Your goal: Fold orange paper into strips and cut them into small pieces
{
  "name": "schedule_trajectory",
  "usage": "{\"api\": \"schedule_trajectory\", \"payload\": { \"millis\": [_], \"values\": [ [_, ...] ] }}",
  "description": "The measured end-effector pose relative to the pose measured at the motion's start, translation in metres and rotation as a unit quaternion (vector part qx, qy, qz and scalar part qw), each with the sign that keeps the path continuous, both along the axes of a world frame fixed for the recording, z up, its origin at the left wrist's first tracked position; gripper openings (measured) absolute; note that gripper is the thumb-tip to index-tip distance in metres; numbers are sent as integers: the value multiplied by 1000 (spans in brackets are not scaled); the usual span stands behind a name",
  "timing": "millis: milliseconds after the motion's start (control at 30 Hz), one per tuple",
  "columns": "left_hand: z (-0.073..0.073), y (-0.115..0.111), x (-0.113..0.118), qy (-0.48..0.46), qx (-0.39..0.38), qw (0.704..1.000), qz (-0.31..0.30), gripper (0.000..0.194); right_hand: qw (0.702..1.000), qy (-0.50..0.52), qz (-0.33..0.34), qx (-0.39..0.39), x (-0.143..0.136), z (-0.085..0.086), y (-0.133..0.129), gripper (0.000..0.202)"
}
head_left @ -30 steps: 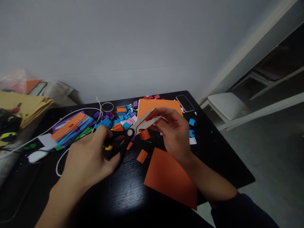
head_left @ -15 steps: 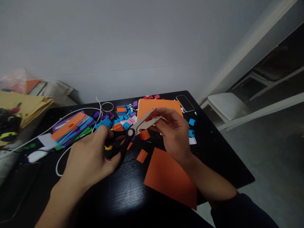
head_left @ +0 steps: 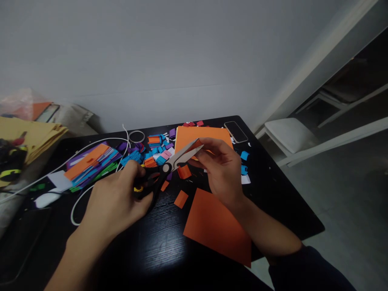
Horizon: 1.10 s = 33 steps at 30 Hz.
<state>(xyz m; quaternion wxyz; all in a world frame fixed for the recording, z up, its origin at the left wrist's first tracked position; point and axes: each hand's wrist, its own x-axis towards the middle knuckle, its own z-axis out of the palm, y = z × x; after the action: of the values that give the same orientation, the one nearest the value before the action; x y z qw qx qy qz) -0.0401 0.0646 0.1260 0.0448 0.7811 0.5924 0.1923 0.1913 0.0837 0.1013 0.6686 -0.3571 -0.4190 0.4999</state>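
My left hand is closed round the black handles of a pair of scissors, whose blades point up and to the right, a little apart. Near the blade tips, my right hand has thumb and fingers pinched together; a small piece, mostly hidden by the fingers and blades, seems to be between them. Behind the blades lies a stack of orange paper. A larger orange sheet rests under my right forearm, beside a small orange piece.
Bundled coloured strips and a white cable lie at the left. A roll of tape and small cut pieces are at the back. A phone-shaped frame sits back right, near a white stool.
The scissor blades have moved closer together, and the handles have come slightly nearer each other in my left hand. My right hand has hardly moved.
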Motion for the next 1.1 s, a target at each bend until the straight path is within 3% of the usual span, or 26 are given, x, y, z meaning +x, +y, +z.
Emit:
{"api": "schedule_trajectory", "payload": {
  "millis": [500, 1100],
  "values": [
    [-3, 2, -5, -16, 28, 999, -42, 17, 1000, -3, 1, -3, 0, 0, 0, 19],
    [-1, 4, 0, -18, 28, 999, -35, 17, 1000, 1, -6, -5, -1, 0, 0, 19]
  ]
}}
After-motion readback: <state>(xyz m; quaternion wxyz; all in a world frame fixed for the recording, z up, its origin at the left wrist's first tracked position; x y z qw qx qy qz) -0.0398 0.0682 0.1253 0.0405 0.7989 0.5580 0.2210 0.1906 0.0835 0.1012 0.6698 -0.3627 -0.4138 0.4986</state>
